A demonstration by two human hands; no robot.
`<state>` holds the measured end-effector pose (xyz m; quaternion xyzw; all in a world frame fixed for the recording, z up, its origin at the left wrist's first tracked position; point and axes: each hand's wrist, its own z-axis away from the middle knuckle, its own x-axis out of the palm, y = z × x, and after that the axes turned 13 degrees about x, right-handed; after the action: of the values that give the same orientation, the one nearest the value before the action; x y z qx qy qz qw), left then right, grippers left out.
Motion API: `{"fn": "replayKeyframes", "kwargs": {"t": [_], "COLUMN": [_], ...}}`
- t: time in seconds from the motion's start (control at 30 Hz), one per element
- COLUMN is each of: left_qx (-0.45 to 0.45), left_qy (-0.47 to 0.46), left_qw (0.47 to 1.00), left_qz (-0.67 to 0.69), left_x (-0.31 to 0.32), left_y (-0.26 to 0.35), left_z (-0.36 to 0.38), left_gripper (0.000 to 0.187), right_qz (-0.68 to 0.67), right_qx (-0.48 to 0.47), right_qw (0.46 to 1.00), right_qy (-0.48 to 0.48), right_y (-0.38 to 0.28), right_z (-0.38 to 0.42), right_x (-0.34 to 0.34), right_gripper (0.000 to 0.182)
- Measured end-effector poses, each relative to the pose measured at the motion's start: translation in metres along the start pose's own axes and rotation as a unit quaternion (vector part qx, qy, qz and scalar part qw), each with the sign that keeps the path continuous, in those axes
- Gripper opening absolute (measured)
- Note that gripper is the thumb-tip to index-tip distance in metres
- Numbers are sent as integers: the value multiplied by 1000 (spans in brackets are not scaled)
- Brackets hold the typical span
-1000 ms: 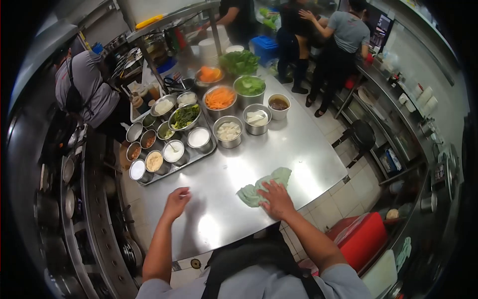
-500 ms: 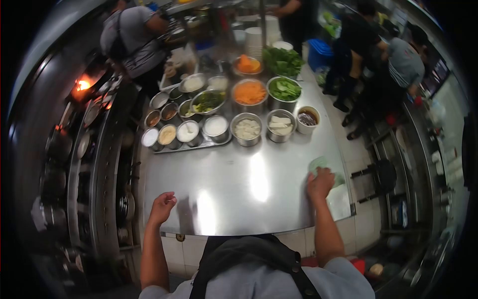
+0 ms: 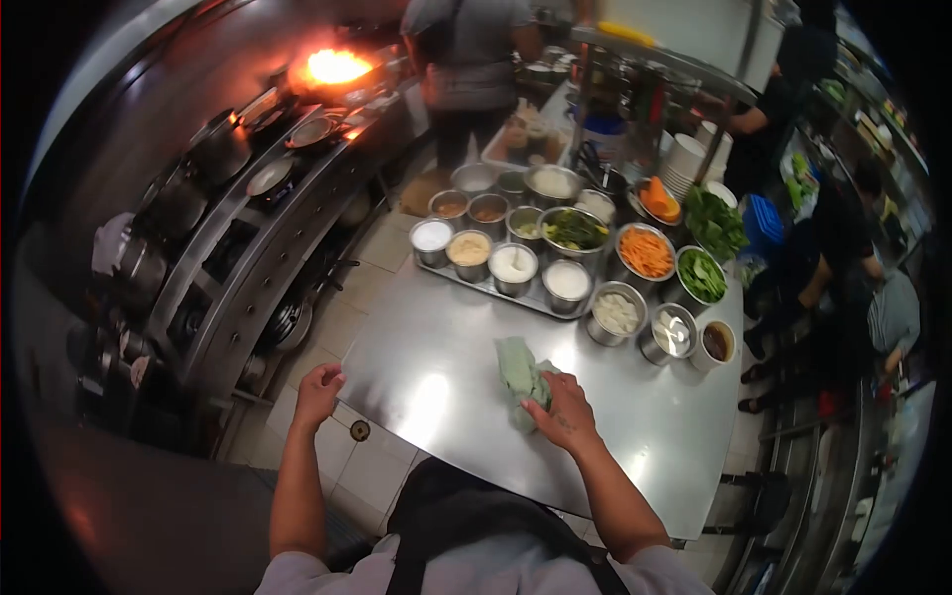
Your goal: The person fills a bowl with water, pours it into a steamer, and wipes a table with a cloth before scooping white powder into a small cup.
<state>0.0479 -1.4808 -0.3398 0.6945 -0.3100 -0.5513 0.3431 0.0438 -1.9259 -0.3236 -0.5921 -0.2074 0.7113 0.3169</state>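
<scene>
My right hand (image 3: 565,412) is closed around part of a pale green cloth (image 3: 518,367), which lies bunched on the steel table (image 3: 456,342). The rest of the cloth spreads to the left of the fingers. My left hand (image 3: 318,395) hovers by the table's left edge, its fingers loosely curled with nothing visible in them. Beyond the cloth stand steel containers: one of white pieces (image 3: 615,313), another with pale blocks (image 3: 669,332), and one of orange shreds (image 3: 645,252). A tub of dark liquid (image 3: 715,343) is at their right.
A tray (image 3: 496,288) carries several tubs of white and tan contents. To the left runs a stove (image 3: 233,278) with a tall flame (image 3: 337,67). One person (image 3: 466,59) stands near it; others work at the right. Stacked white containers (image 3: 684,159) are behind the vegetables.
My right hand has swept the cloth leftward from the table's right side to its middle. My view has turned left, bringing more stove into sight. The flame looks larger.
</scene>
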Motion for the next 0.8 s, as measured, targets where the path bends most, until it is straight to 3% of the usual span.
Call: {"fn": "replayKeyframes", "kwargs": {"t": [0.07, 0.13, 0.23, 0.4, 0.53, 0.6, 0.73, 0.8], "left_qx": [-100, -124, -218, -218, -265, -211, -214, -218], "left_qy": [23, 21, -3, -82, -87, -88, -31, -28], "left_qw": [994, 991, 971, 970, 953, 971, 973, 973], "left_qz": [40, 39, 93, 65, 116, 68, 83, 72], "left_x": [-23, -44, -71, -91, -128, -148, -187, -191], "left_y": [-34, -81, -151, -285, -299, -309, -315, -340], "left_z": [0, 0, 2, 4, -3, -12, -25, -20], "left_gripper": [29, 23, 18, 18, 21, 26, 29, 31], "right_qz": [107, 172, 176, 164, 139, 145, 147, 127], "right_qx": [0, -2, 14, -2, -149, -197, -202, -204], "right_qw": [994, 985, 983, 984, 978, 970, 968, 970], "right_qy": [-11, 9, 50, 72, 36, -9, -19, 25], "right_y": [11, 3, -26, -138, -221, -237, -240, -218], "right_z": [-7, -11, -21, -62, -81, -75, -47, -48], "right_x": [32, 68, 123, 206, 267, 293, 297, 283], "right_gripper": [67, 77, 75, 67, 51, 46, 37, 33]}}
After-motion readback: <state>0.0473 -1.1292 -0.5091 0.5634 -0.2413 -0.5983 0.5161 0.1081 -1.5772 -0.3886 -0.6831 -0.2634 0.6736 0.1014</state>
